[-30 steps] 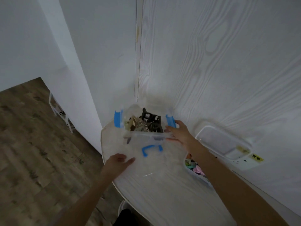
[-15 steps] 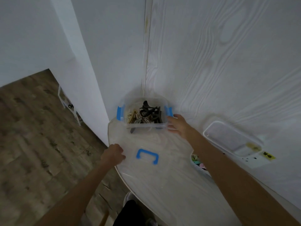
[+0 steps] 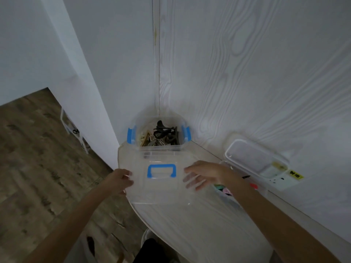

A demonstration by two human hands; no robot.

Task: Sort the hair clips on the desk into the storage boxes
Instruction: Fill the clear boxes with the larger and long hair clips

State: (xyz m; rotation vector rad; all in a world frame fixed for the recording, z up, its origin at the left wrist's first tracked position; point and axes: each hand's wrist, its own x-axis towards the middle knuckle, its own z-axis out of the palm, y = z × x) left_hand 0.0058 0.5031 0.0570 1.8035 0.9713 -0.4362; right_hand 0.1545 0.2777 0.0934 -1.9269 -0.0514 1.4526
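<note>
Lid (image 3: 161, 186): clear plastic, flat, rounded corners, blue handle (image 3: 161, 170) at centre; held low over the near desk (image 3: 199, 228) edge, just in front of its box.
Lid handling: likely light, stiff but slightly flexible, smooth and slippery; best gripped at both short edges, or by the handle; can crack if dropped.
Left hand (image 3: 118, 180): fingers curled round the lid's left edge, grasping it.
Right hand (image 3: 204, 173): thumb on top, fingers seen through the plastic underneath, pinching the right edge.
Storage box (image 3: 158, 143): clear, uncovered, pushed into the corner where the walls meet; blue latches (image 3: 131, 134) on both sides hanging unfastened.
Hair clips (image 3: 163, 136): dark claw clips and a few pale or metallic ones heaped inside the box; hard, small, likely to snag on each other.
Step, as judged: lid ready to go on or be laid aside; cannot tell which.
Second box (image 3: 226, 190): right of the hands, mostly hidden by the right forearm; pastel clips (image 3: 225, 191) partly visible inside.
Second lid (image 3: 256, 158): clear, leaning against the right wall above it.
Label (image 3: 295, 175): yellow, on the wall beside that lid, text unreadable.
Floor (image 3: 38, 168): wood planks, left and below.
</note>
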